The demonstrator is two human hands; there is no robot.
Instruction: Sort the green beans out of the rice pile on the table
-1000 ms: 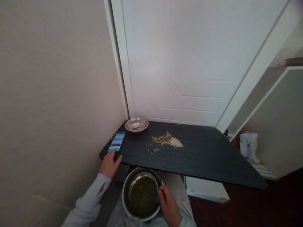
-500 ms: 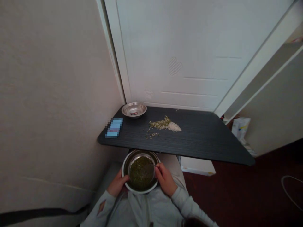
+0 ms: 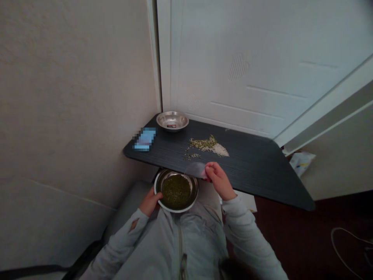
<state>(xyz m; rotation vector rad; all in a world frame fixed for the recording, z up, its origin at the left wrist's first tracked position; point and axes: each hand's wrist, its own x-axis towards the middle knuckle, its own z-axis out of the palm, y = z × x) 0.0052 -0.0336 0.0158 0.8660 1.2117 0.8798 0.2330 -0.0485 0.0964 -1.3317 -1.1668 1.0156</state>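
A steel bowl [image 3: 178, 211] of small green beans [image 3: 176, 191] rests at my lap, just under the table's front edge. My left hand [image 3: 151, 201] grips its left rim, thumb over the edge. My right hand [image 3: 220, 181] pinches a thin, see-through scraper-like sheet [image 3: 194, 170] above the bowl's far right rim, by the table edge. On the table beyond lies a loose heap of green beans [image 3: 204, 144] running into a patch of white grains [image 3: 220, 149]. A few stray grains [image 3: 192, 156] lie nearer to me.
The dark table [image 3: 256, 171] spans the space before me. At its back left stands a second steel bowl [image 3: 172, 121] with a label inside. A blurred-out phone-like object [image 3: 145, 139] lies at the left. A wall rises on the left and a white door [image 3: 204, 58] behind.
My right hand has lifted the clear sheet out of the bowl, up and to the right toward the table edge. My left hand still holds the bowl. The view has shifted.
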